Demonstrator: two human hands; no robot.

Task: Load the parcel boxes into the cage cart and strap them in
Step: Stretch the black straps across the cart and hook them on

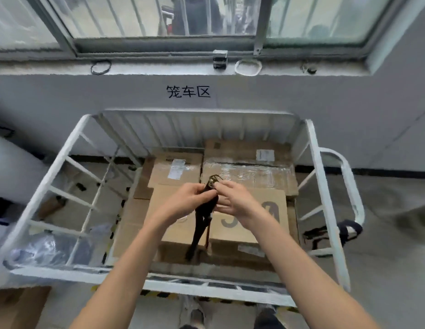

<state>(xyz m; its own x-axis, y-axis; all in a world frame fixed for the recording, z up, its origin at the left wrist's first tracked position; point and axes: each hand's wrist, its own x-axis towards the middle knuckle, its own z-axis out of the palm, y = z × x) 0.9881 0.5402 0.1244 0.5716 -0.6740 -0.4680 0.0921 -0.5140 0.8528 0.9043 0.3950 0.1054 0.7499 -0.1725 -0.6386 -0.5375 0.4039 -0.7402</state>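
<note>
Both the left hand (187, 198) and the right hand (233, 200) pinch the black strap (202, 224) at its hooked top (tail hanging straight down) over the parcel boxes (271, 200).

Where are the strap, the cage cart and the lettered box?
strap (202, 213): head view, hanging dark webbing.
cage cart (322, 181): head view, right side rail.
lettered box (273, 198): head view, bare top face.

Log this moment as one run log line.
phase: strapping | left hand: grips dark fabric strap | right hand: pinches strap's metal hook | brown cardboard parcel boxes: inside white metal cage cart
</note>
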